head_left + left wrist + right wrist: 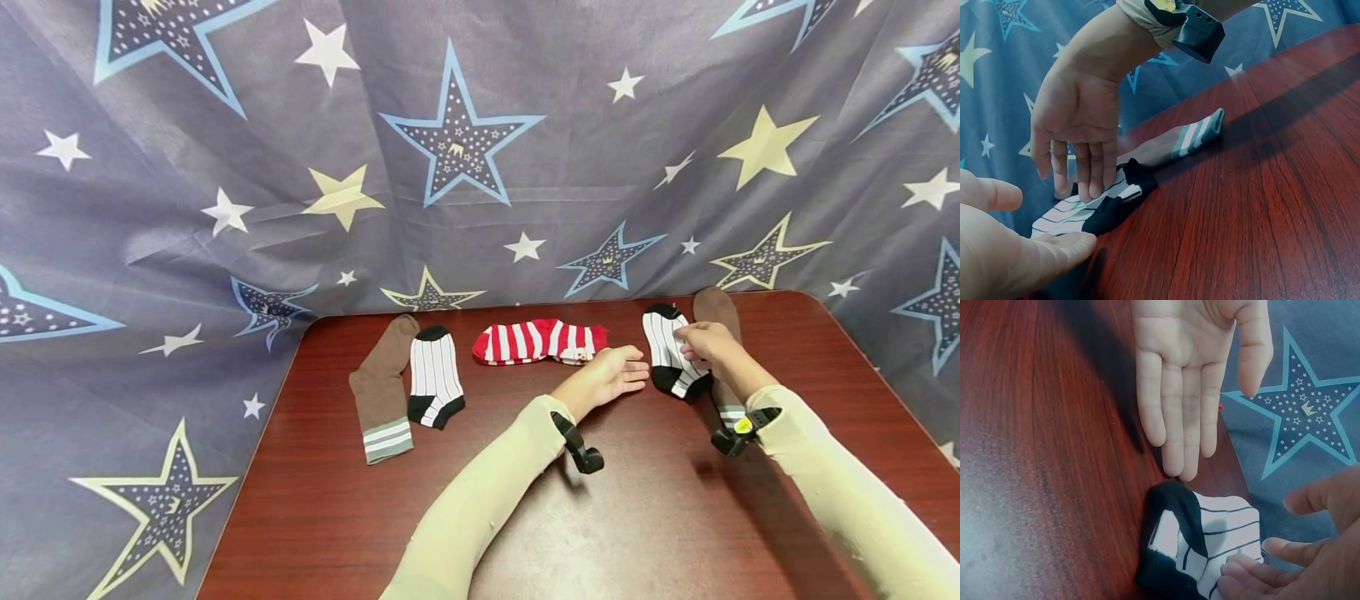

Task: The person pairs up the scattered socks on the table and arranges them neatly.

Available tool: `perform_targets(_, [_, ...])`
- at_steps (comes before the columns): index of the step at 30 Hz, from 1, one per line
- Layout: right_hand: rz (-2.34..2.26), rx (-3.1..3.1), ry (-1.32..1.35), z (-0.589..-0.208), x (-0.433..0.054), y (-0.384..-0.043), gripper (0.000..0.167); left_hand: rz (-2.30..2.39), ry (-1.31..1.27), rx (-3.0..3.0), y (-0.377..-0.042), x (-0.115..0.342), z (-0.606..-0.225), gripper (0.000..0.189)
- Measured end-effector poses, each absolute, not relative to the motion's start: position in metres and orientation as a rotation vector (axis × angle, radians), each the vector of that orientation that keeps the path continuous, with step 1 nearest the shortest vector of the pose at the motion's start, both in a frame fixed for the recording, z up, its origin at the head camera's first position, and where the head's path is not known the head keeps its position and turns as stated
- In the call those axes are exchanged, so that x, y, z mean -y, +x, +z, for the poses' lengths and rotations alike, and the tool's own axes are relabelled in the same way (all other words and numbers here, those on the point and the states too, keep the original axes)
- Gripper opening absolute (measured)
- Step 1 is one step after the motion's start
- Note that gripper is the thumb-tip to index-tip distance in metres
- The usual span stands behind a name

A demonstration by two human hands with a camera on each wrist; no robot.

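Observation:
A white ankle sock (670, 346) with thin dark stripes and black toe, heel and cuff lies at the right of the table. My right hand (712, 346) touches its right side with extended fingers, seen also in the right wrist view. Palm turned up and fingers straight, my left hand (606, 377) is at the sock's left; contact is unclear. Partly under my right arm, a brown sock (716, 308) with a striped grey-green cuff (1200, 134) lies beside it. Behind my left hand are red-and-white striped socks (525, 342), partly covered by its fingers.
At the table's left, another brown sock (378, 387) lies against a second striped white sock (435, 367). A grey star-patterned cloth (480, 242) hangs along the back and sides of the reddish-brown table (315, 517). Black camera straps circle both wrists.

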State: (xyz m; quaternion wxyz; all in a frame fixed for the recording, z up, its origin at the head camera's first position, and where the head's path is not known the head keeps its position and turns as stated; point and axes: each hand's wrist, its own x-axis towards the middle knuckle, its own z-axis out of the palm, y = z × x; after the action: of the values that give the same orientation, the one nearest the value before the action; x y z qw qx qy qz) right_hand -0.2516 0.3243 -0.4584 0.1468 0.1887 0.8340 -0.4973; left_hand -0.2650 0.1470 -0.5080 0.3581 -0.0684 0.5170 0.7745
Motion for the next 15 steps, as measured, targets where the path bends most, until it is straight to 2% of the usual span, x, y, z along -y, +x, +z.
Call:
perform_targets(6, [-1.455, -2.41, 0.55, -0.4574, -0.3237, -0.2526, 0.044, 1.996, -0.172, -1.335, -0.2636, -0.1479, -0.5074, 0.045])
perform_targets(15, [-1.366, -2.501, 0.57, -0.4589, -0.3306, -0.2548, 0.053, 2.003, -0.173, -1.312, -0.2632, -0.1494, -0.508, 0.046])
